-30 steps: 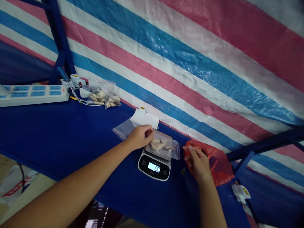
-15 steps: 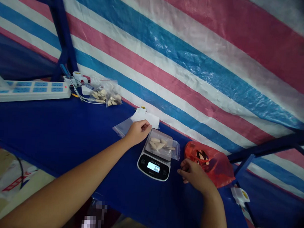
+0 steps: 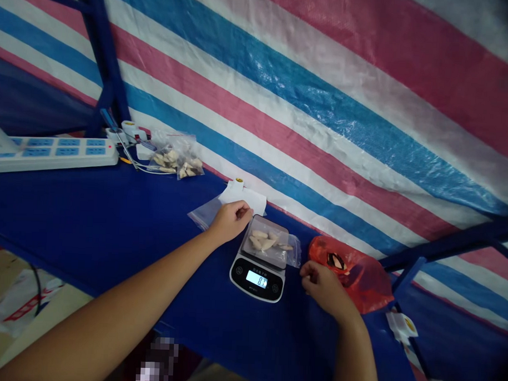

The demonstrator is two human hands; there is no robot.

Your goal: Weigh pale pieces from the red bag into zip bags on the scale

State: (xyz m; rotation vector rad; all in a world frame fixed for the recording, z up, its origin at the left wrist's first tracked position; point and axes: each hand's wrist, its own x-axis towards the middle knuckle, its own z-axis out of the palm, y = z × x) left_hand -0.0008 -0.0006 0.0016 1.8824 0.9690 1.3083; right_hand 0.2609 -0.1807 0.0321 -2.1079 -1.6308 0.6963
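A small digital scale (image 3: 257,279) sits on the blue table (image 3: 111,224) with a clear zip bag (image 3: 273,242) of pale pieces on its pan. My left hand (image 3: 230,220) rests at the bag's left edge, its fingers curled and pinched on the bag's mouth. My right hand (image 3: 323,284) lies just right of the scale, fingers curled inward; whether it holds anything is hidden. A red plastic bag (image 3: 359,275) with dark and pale pieces lies beside it.
White paper and empty clear bags (image 3: 241,198) lie behind the scale. Filled clear bags (image 3: 175,161), a screwdriver (image 3: 114,131) and a white power strip (image 3: 51,153) sit at the far left. A striped tarp (image 3: 323,104) forms the back wall. A small labelled packet (image 3: 403,324) lies at the right.
My right hand came away from the red bag's opening and now lies curled beside the scale. The scale's reading changed. My left hand shifted slightly left along the clear bag's edge.
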